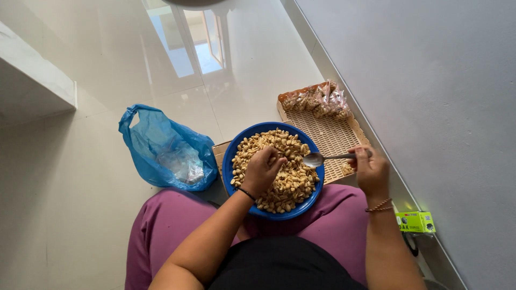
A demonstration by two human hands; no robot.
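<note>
At nine o'clock a blue plastic bag (166, 147) is slumping on open tiled floor (80, 177), just beside the blue bowl (232, 156) of peanuts (293, 182). The left hand (262, 171) is curling loosely into the peanuts at centre. At three o'clock the right hand (371, 171) is pinching a spoon (322, 158) over the bowl's rim, with a woven tray (328, 134) running along the wall's edge at one o'clock.

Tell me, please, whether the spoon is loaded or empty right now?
Empty: the spoon, held level in the right hand over the blue bowl, shows a bare shiny scoop.
</note>
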